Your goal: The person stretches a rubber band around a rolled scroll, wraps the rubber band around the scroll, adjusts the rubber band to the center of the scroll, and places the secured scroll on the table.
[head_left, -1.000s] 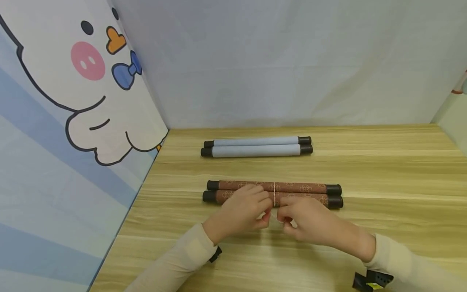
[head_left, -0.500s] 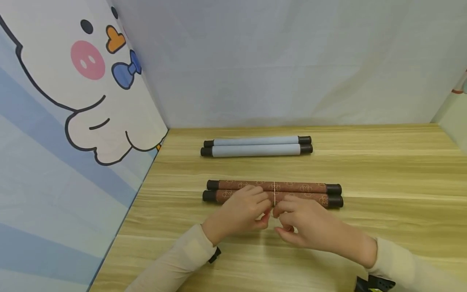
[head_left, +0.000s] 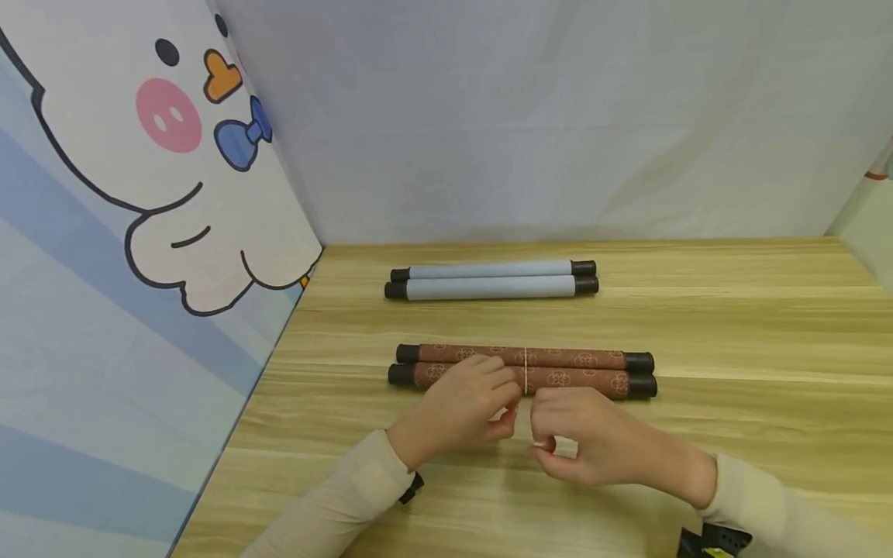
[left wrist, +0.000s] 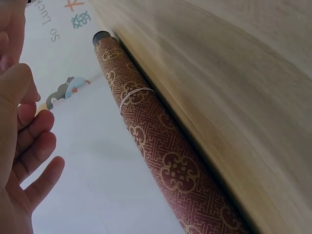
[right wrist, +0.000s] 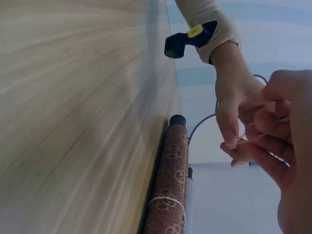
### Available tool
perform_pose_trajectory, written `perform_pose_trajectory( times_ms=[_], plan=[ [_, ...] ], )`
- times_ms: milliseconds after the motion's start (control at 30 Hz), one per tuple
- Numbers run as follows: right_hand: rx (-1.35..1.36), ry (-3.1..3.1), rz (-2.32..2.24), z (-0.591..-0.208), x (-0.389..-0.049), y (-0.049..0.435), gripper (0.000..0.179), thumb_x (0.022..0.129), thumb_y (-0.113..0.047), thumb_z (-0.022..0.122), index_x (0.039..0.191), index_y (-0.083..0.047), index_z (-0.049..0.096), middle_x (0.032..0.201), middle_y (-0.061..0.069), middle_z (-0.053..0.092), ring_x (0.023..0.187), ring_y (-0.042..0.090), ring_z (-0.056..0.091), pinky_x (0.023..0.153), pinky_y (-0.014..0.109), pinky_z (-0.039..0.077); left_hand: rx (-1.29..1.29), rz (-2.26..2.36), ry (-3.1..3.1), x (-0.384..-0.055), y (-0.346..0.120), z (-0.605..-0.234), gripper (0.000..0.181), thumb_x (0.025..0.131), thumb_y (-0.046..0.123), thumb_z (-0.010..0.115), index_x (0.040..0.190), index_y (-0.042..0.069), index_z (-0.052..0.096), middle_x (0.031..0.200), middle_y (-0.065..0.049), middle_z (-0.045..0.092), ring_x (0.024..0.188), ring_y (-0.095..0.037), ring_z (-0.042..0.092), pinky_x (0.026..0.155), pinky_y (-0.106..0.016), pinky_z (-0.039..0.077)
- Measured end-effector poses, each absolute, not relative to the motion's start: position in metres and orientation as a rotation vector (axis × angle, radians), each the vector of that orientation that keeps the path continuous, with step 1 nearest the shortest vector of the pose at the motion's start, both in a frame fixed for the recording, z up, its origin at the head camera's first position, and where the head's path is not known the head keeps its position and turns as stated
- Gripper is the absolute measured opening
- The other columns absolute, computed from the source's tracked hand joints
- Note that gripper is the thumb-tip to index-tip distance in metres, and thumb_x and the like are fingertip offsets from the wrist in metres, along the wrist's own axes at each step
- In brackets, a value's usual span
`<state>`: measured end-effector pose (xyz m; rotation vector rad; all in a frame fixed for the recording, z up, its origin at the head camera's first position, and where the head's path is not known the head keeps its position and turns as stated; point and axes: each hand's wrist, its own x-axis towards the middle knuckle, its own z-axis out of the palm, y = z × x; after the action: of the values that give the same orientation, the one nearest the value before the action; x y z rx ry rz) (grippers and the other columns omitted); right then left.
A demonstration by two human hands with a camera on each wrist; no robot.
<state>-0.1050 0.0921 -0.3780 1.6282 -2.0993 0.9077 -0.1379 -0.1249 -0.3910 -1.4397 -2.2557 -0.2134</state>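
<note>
A brown scroll (head_left: 586, 381) with gold floral patterning, two rolled sides and black end knobs lies across the table. A thin white string (head_left: 525, 372) circles its middle. My left hand (head_left: 470, 403) overlaps the scroll's near roll left of the string, thumb and fingertip pinching a strand just in front of it. Close by on the right, my right hand (head_left: 593, 434) curls its fingers and pinches string too, nearer the body. In the right wrist view, thin string strands (right wrist: 251, 140) run between the two hands. The left wrist view shows the string band (left wrist: 134, 95) around the scroll.
Behind the brown scroll lies a pale blue scroll (head_left: 488, 287) with black ends, also rolled from both sides. A white curtain (head_left: 558, 124) closes off the back of the wooden table (head_left: 753, 325). A cartoon-printed panel (head_left: 174, 232) stands along the left edge.
My right hand first reached left to the string with its fingers parted, then drew back towards the body with fingers curled. The left hand and both scrolls stay in place.
</note>
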Motion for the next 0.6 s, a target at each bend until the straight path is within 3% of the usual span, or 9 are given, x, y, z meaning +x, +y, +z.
perform_pose_trajectory(
  times_ms=[133,300,367,533,600],
  plan=[
    [1.576,-2.234,1.087,-0.377,-0.102,0.093,0.025,0.082,-0.002,0.069,0.081,-0.02,0.051,0.065,-0.012,0.048,0.062,-0.01,0.04,0.058,0.001,0.034,-1.439,-0.234,-2.232,-0.138,-0.126,-0.389,0.01,0.08,0.02,0.069,0.078,0.021,0.059,0.082,0.011,0.061,0.079,-0.008,0.051,0.079,-0.023,0.047],
    [1.34,-2.432,1.014,-0.373,-0.098,0.092,0.018,0.09,-0.011,0.067,0.093,-0.019,0.051,0.053,-0.015,0.038,0.054,-0.017,0.023,0.046,0.003,0.024,-1.455,-0.245,-2.179,-0.138,-0.124,-0.387,0.011,0.08,0.018,0.069,0.077,0.021,0.059,0.08,0.011,0.06,0.078,-0.007,0.05,0.077,-0.022,0.046],
    [1.251,-2.51,0.985,-0.371,-0.097,0.091,0.015,0.093,-0.014,0.065,0.099,-0.016,0.05,0.052,-0.017,0.038,0.051,-0.017,0.022,0.045,0.006,0.026,-1.456,-0.247,-2.169,-0.137,-0.124,-0.387,0.011,0.08,0.017,0.069,0.076,0.021,0.059,0.08,0.01,0.06,0.077,-0.007,0.05,0.077,-0.022,0.046],
    [1.039,-2.749,1.053,-0.363,-0.096,0.094,0.003,0.101,-0.012,0.053,0.104,-0.013,0.053,0.058,-0.016,0.05,0.049,-0.009,0.041,0.047,0.015,0.04,-1.45,-0.236,-2.139,-0.137,-0.125,-0.388,0.01,0.08,0.017,0.068,0.075,0.02,0.06,0.076,0.01,0.058,0.074,-0.008,0.048,0.074,-0.022,0.044],
    [1.029,-2.835,1.053,-0.359,-0.097,0.096,0.01,0.1,-0.008,0.049,0.101,-0.012,0.059,0.059,-0.014,0.053,0.05,-0.007,0.045,0.048,0.016,0.042,-1.447,-0.236,-2.116,-0.137,-0.126,-0.388,0.009,0.081,0.017,0.068,0.076,0.02,0.061,0.076,0.01,0.059,0.074,-0.009,0.049,0.074,-0.022,0.045]
  ],
)
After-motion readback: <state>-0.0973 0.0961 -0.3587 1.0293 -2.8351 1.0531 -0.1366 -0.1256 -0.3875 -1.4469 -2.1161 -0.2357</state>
